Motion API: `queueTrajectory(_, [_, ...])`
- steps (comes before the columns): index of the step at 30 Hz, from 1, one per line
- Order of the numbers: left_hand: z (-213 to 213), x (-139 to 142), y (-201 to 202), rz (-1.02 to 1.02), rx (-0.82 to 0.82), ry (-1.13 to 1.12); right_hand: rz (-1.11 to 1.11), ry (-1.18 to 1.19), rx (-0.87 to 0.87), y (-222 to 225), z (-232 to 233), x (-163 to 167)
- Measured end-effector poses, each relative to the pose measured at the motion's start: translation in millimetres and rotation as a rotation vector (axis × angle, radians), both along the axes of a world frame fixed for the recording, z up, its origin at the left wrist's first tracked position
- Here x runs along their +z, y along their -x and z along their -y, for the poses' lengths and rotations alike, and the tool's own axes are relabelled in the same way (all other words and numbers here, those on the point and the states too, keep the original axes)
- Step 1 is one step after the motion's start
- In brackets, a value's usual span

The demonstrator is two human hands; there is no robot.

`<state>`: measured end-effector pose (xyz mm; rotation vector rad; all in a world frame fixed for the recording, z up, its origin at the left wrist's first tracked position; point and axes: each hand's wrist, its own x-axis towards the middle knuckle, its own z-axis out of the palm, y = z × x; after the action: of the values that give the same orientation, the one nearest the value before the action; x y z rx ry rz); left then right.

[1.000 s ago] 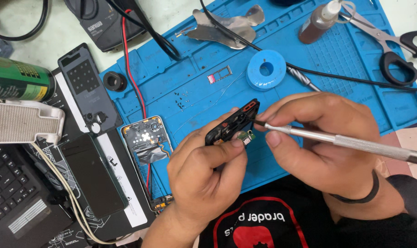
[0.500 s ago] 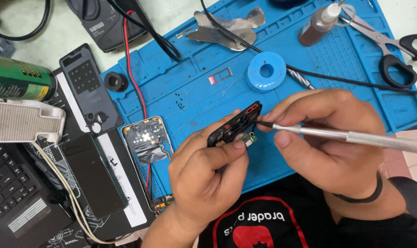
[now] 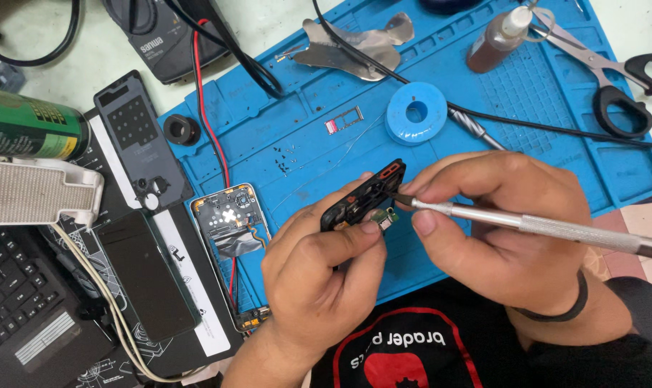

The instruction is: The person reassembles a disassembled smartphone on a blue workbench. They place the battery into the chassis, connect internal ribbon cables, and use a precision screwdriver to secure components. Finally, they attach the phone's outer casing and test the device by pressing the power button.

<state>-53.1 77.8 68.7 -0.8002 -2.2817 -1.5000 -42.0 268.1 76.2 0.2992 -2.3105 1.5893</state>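
Pinching a small black phone part (image 3: pixel 362 205) between thumb and fingertips, the left hand (image 3: pixel 319 276) holds it tilted above the blue mat (image 3: pixel 297 144), with a tiny green board (image 3: pixel 383 218) hanging at its lower edge just over the thumb tip. The right hand (image 3: pixel 498 230) is closed around a slim metal tool (image 3: pixel 548 228) in a pen-like grip, and the tool's tip touches the upper right end of the black part.

The part sits between the two hands, gripped by the left and just beside the right fingertips, which nearly touch it. It is in the air, not resting on the mat.

As I judge it, the chief risk is a slip: the tip bears on a narrow edge, and a hard push could send it skidding into the left thumb or across the green board, scratching it or tearing whatever thin link holds it. Since the part is held only by fingertips, a twist from the tool could also pop it loose and drop it.

Farther out, an opened phone (image 3: pixel 233 230) lies on the mat to the left, with a dark back cover (image 3: pixel 136 144) beside it. A blue reel (image 3: pixel 416 113) lies beyond the hands, near a small tray (image 3: pixel 344 121). Scissors (image 3: pixel 613 86) and a brown bottle (image 3: pixel 495 43) sit at the far right, a green can (image 3: pixel 24 126) at the far left.
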Motion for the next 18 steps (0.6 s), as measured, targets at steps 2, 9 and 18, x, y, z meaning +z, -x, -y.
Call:
queueTrajectory(2, [0.6,0.1,-0.6,0.003,0.008,0.008,0.006,0.004,-0.006,0.2,1.5,0.8])
queueTrajectory(9, [-0.3,-0.7,-1.1,-0.009,0.011,0.02,-0.011,-0.095,-0.079,-4.4,1.9,5.3])
queueTrajectory(18, [0.9,-0.9,-1.5,-0.001,0.01,0.019,0.014,-0.052,-0.064,-4.5,1.4,1.3])
